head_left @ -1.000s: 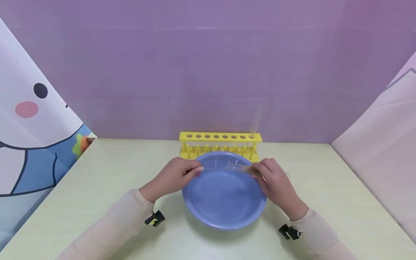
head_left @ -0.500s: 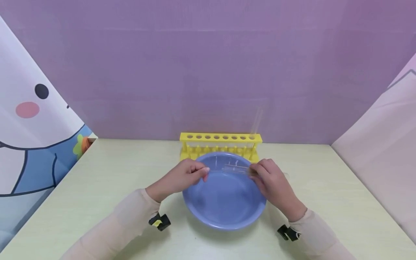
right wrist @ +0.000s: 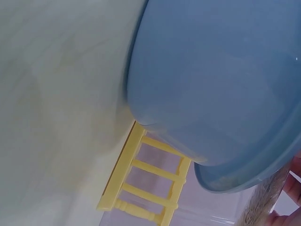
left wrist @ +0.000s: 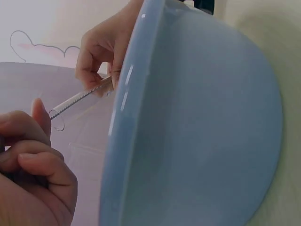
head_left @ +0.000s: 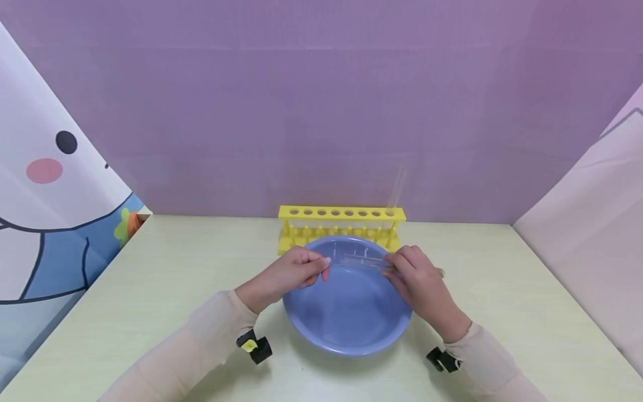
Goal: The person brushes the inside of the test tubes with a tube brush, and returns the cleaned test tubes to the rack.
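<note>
Above the blue basin (head_left: pixel 346 318), my left hand (head_left: pixel 301 269) pinches the thin twisted wire of a test tube brush (left wrist: pixel 80 97). The wire runs into a clear glass test tube (head_left: pixel 363 261), which my right hand (head_left: pixel 421 285) holds nearly level by its closed-end part. In the left wrist view the tube's mouth faces my left fingertips, close to them. Pale bristles (right wrist: pixel 264 197) show inside the tube beside my right fingers in the right wrist view. My right hand covers part of the tube.
Directly behind the basin stands a yellow test tube rack (head_left: pixel 341 213) with a row of holes. Another clear test tube (head_left: pixel 397 190) leans in its far right hole. A purple backdrop (head_left: pixel 321 111) rises at the back edge of the pale table (head_left: pixel 211 245).
My left hand has moved right, closer to my right hand, with the brush sliding deeper into the tube. My right hand has stayed almost in place.
</note>
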The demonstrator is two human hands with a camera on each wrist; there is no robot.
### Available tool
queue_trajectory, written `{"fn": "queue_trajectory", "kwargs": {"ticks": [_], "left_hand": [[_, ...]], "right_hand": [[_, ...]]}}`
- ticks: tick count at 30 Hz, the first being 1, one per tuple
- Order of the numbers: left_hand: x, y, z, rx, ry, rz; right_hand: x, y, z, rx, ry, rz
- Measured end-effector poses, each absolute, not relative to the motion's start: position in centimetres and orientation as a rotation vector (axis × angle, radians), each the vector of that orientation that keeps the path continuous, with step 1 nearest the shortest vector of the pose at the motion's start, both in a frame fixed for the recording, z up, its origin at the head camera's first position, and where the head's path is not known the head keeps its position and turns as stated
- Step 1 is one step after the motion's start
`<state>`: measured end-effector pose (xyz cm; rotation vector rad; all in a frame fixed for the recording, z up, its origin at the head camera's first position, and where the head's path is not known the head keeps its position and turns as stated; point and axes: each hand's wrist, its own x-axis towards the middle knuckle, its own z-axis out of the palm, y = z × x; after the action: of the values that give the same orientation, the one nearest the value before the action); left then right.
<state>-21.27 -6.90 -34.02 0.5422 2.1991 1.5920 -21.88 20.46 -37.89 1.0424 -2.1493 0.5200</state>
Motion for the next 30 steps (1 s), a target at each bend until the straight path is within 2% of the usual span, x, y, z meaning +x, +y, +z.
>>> {"fn": "queue_trajectory", "kwargs": {"ticks": [17,24,30], "left_hand": [[-21.73,-6.6,-33.96,0.282,2.001,1.75],[-21.74,-6.8,-33.74,0.318,2.011,1.759],[-21.9,-7.1,-33.9,0.457,2.2,1.651]], "right_hand": [[-22.0,20.12,-37.83,1.057,-2.123,0.495],[-21.84,19.9,-37.51,1.056,-2.146,0.495],[-22.02,20.01,-37.46,1.052,-2.146,0.508]]}}
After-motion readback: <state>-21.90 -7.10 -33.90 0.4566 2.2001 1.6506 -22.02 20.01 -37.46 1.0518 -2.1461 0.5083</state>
